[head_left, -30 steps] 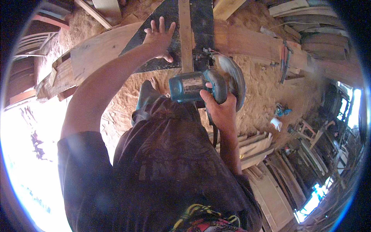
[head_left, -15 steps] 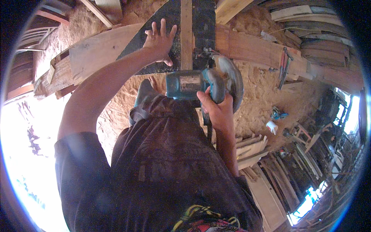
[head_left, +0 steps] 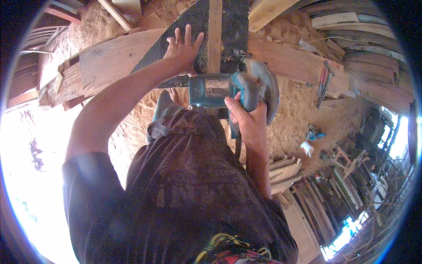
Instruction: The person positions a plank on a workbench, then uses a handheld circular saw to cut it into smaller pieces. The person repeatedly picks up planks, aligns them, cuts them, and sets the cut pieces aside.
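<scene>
My left hand [head_left: 183, 49] lies flat on a black panel [head_left: 235, 26], fingers spread, just left of a narrow wooden strip [head_left: 214, 35] that runs lengthwise over the panel. The fingers of my right hand [head_left: 251, 121] wrap round the rear handle of a teal circular saw [head_left: 211, 91]. Its motor housing points left, over the near end of the strip. On the right side sits the rounded blade guard [head_left: 266, 86]. The blade's cutting edge is hidden beneath the saw.
A wide plank [head_left: 299, 57] crosses under the panel, with red-handled pliers or cutters [head_left: 324, 83] hanging at its right. On the sandy ground [head_left: 290, 105] lie a blue tool [head_left: 315, 133] and a white bottle [head_left: 307, 148]. Lumber stacks [head_left: 318, 207] fill the lower right.
The circular saw has moved slightly forward, away from me, covering more of the strip's near end. My left hand stays spread on the panel.
</scene>
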The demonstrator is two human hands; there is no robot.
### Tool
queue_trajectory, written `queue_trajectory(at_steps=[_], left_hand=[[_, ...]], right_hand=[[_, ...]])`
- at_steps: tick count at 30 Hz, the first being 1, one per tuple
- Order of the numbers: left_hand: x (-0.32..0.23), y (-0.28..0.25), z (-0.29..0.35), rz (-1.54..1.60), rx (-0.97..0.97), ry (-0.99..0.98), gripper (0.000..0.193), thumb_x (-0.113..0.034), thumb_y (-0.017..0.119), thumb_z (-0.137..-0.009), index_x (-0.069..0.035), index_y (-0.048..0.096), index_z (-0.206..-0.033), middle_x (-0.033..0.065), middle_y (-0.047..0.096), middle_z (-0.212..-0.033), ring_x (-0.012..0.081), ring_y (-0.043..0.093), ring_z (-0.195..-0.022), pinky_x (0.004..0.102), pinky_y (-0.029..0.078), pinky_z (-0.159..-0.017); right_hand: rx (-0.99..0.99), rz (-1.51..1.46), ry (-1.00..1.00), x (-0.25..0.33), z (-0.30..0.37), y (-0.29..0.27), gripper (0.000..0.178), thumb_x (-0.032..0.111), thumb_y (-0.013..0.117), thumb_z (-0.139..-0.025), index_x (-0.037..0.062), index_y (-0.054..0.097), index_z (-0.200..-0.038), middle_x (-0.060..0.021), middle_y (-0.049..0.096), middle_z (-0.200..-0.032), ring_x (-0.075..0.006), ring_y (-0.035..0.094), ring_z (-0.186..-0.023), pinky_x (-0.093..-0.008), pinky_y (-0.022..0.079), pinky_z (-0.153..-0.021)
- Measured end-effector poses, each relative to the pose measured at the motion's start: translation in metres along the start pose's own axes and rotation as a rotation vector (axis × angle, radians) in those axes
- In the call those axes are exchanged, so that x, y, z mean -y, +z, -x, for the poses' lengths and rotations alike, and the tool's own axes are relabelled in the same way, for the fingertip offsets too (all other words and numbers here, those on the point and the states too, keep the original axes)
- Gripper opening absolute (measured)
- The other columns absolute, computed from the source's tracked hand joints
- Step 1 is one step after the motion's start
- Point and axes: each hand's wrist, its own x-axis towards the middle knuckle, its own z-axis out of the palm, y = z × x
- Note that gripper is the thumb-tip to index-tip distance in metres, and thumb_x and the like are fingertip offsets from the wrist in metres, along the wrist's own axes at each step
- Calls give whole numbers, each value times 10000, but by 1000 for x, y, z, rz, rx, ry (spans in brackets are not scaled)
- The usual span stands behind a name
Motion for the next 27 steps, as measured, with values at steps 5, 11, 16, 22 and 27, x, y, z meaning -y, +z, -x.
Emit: queue_trajectory(at_steps=[5,11,16,22,27], left_hand=[[2,7,0,-8,-27,10,1350,-485,939,-644,-123,112,-1647,380,91,-1638,657,235,-1437,692,394,-1065],[6,21,-2,-34,-92,23,1177,-417,853,-775,-134,117,-1649,370,78,-1645,654,230,-1442,690,378,-1061],[10,11,3,6,-28,47,1195,-266,848,-766,-168,56,-1656,347,12,-1665,645,222,-1453,721,385,-1066],[14,26,8,82,-191,83,1168,-460,839,-768,-151,141,-1652,359,85,-1645,646,230,-1441,687,367,-1050],[13,35,9,94,-260,94,1245,-544,869,-697,-163,165,-1651,352,89,-1646,639,220,-1445,680,371,-1040]], right_hand=[[-25,-17,17,11,-9,4,188,81,766,-908,63,581,-933,31,528,-707,-60,470,-559,-241,361,-516],[-16,-50,-22,18,-23,6,196,66,774,-893,65,582,-927,25,536,-711,-66,478,-557,-242,368,-514],[-6,-66,-21,25,-34,8,201,58,780,-887,67,583,-923,22,541,-715,-71,487,-553,-244,374,-509],[25,-109,-23,29,-48,10,202,43,783,-883,65,586,-920,18,545,-709,-72,486,-535,-246,372,-496],[19,-98,-31,35,-54,11,200,41,786,-879,67,590,-915,23,542,-702,-72,485,-530,-245,373,-494]])
